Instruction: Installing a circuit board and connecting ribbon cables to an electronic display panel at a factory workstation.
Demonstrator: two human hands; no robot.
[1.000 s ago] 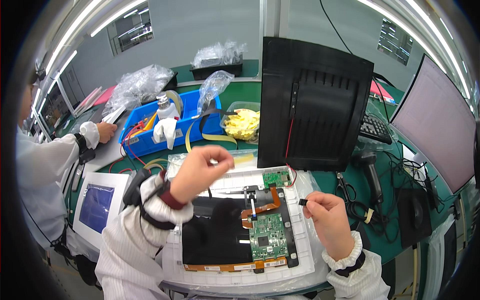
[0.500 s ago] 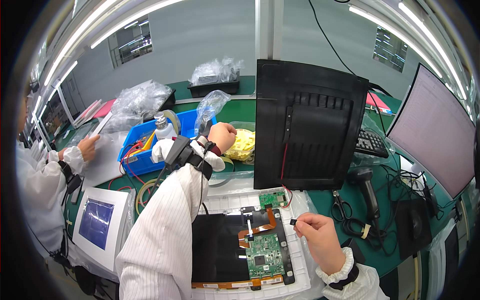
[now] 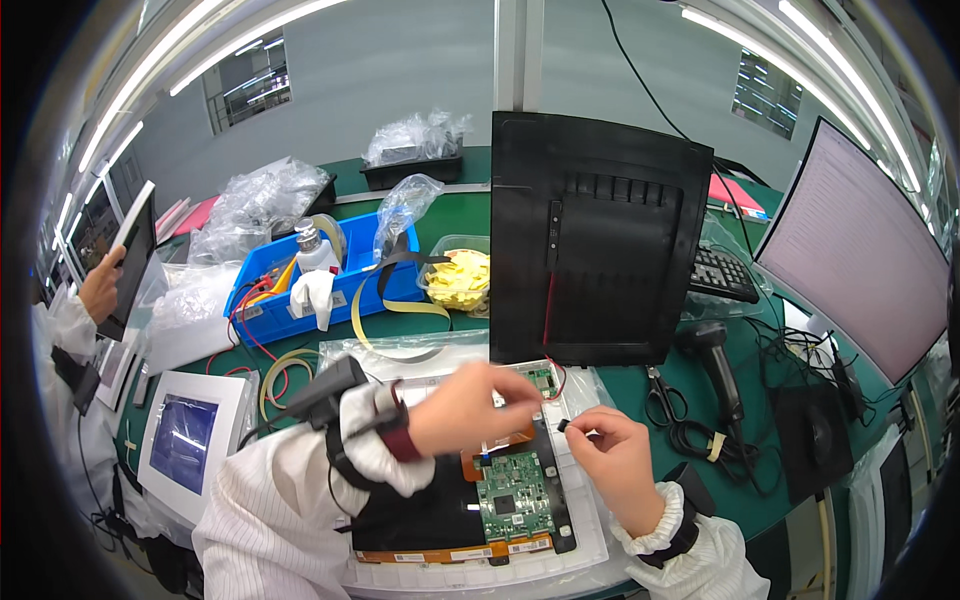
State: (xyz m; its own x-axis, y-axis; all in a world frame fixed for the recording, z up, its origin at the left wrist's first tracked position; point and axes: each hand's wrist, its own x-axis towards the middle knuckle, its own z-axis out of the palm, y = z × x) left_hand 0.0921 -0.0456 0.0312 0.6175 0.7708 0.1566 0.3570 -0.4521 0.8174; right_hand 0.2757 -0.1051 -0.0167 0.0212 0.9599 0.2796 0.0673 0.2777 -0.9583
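Right of lower centre, I see the right hand (image 3: 615,465) pinching a small black piece (image 3: 563,425) in its fingertips. The left hand (image 3: 470,412), half-curled, hangs over the black panel (image 3: 415,522), lower centre; I can't tell whether it holds anything.

So the tall black panel (image 3: 620,250) pretty much walls off the back right corner of our white frame (image 3: 590,520). The green board (image 3: 515,497) is wide open from above, but our left hand (image 3: 465,415) hogs the space over the top end. Farther right, scissors (image 3: 657,385) and a scanner (image 3: 722,375) clutter our way; back left, it's the blue bin (image 3: 275,324).
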